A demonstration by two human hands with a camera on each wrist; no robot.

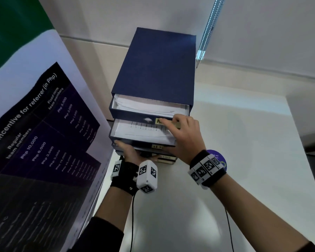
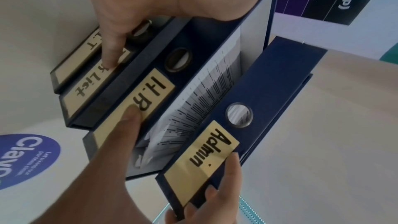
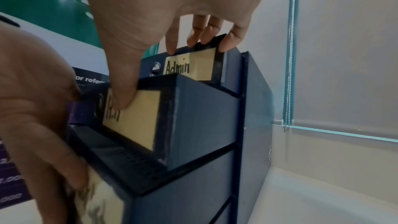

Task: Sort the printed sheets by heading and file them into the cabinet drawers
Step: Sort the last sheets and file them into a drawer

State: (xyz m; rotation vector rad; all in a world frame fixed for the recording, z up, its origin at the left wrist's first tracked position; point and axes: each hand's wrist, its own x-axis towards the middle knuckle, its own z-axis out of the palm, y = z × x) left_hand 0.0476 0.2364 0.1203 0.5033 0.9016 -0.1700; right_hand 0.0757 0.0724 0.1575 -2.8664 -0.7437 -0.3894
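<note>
A dark blue drawer cabinet [image 1: 156,66] stands on the white table [image 1: 235,188]. Its top drawer, labelled Admin [image 2: 206,156], is slid partly out with printed sheets [image 1: 144,104] inside. The H.R drawer [image 2: 148,94] below it sticks out further and also holds sheets [image 1: 140,130]. My right hand [image 1: 173,124] spans both fronts: its fingertips [image 3: 226,43] rest on the Admin front's upper edge and its thumb [image 2: 129,120] presses the H.R label. My left hand [image 1: 127,151] lies against the lower drawers, thumb [image 2: 112,48] on a label ending in "List" [image 2: 86,89].
A large printed poster board [image 1: 35,133] leans close along the cabinet's left side. A round purple sticker [image 1: 218,157] lies on the table by my right wrist. A blind's bead chain [image 1: 207,33] hangs behind the cabinet. Bare tabletop stretches to the right.
</note>
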